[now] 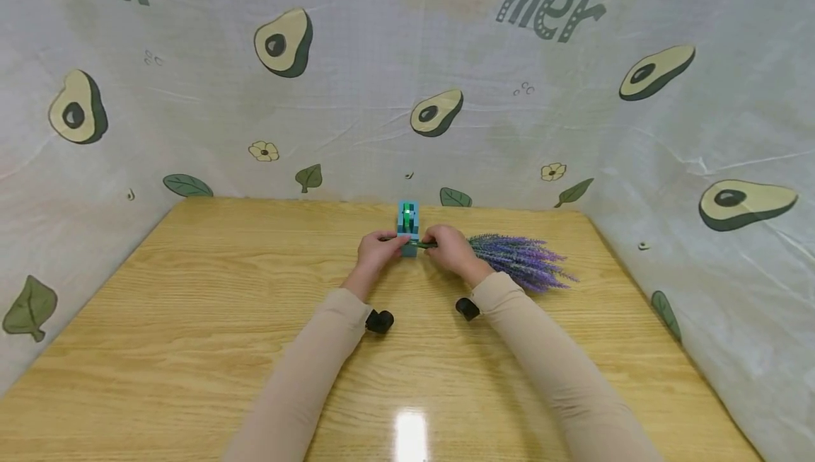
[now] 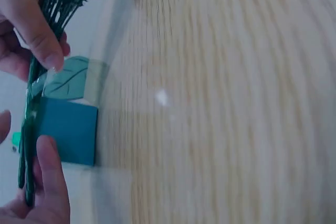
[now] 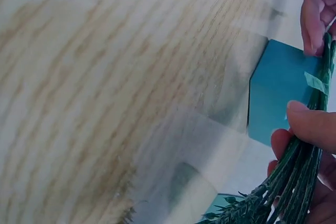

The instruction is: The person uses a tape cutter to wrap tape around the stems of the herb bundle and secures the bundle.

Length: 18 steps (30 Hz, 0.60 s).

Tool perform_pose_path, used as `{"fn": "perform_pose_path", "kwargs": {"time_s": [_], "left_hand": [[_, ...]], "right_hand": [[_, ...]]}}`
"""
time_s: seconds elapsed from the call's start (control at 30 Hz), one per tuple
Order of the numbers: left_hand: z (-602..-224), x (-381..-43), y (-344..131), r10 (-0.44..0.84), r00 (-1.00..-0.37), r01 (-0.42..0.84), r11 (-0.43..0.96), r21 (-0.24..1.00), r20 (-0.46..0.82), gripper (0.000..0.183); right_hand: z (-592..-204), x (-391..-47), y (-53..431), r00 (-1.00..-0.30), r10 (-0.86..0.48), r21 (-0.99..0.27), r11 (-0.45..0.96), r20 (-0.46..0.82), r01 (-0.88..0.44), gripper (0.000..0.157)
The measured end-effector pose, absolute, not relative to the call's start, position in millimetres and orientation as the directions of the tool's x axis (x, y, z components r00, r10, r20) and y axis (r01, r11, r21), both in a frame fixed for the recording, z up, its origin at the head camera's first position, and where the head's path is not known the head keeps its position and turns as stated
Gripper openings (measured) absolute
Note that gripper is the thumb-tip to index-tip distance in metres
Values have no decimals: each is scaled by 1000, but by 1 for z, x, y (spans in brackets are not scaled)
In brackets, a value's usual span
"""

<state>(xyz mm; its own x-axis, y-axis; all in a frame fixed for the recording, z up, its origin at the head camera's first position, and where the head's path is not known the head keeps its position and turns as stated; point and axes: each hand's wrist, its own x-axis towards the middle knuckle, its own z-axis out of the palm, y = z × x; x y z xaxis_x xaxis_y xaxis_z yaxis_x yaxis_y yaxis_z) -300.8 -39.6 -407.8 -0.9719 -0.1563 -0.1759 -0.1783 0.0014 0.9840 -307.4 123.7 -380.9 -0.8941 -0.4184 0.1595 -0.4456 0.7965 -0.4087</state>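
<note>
A bunch of purple lavender (image 1: 525,262) lies to the right, its green stems (image 2: 30,124) reaching leftward between the two hands. My right hand (image 1: 450,248) grips the stems below the flower heads, with the thumb (image 3: 312,124) across them. Near the cut ends, my left hand (image 1: 378,250) holds the stems between thumb and fingers. A short piece of green tape (image 3: 316,82) sits on the stems between the hands. Right behind them stands a blue tape dispenser (image 1: 408,207) with a green roll, its front partly covered by the stems and left hand.
The wooden table (image 1: 210,292) spreads out around the hands. A pale cloth (image 1: 356,94) printed with avocados and leaves hangs behind and at both sides. Black wrist cameras (image 1: 380,321) sit on both beige sleeves (image 1: 299,377).
</note>
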Motion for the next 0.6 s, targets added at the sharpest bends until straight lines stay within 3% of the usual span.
{"fn": "perform_pose_path", "kwargs": {"time_s": [0.33, 0.6], "left_hand": [[-411, -303, -26, -201, -961, -134, -275, 952, -193, 38], [-416, -305, -28, -184, -949, -176, -367, 913, -256, 41]], "right_hand": [[-381, -309, 124, -893, -422, -417, 791, 158, -448, 13], [-386, -308, 125, -877, -454, -441, 763, 157, -473, 12]]}}
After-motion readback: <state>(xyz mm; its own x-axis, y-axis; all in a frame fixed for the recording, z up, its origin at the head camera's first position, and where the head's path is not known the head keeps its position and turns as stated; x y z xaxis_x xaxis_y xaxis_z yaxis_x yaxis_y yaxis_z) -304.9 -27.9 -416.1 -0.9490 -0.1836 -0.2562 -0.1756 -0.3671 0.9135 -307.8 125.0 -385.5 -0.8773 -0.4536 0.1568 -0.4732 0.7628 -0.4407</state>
